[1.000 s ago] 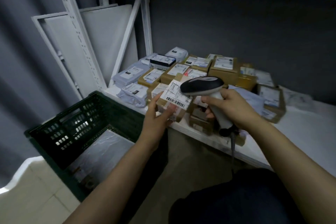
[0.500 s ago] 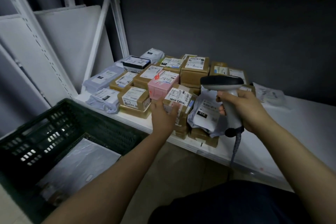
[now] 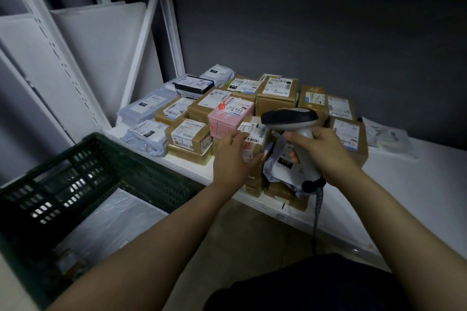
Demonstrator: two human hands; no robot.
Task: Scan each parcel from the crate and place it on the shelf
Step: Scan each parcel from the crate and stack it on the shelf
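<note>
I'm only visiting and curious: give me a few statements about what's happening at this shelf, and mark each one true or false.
1. The right hand grips a handheld scanner. True.
2. The left hand holds nothing. False: it holds a small brown parcel with a barcode label, over the shelf.
3. A pink box sits among the parcels on the shelf. True.
4. The crate is red. False: it is dark green.
5. The crate is empty. False: a grey plastic bag lies in it.
</note>
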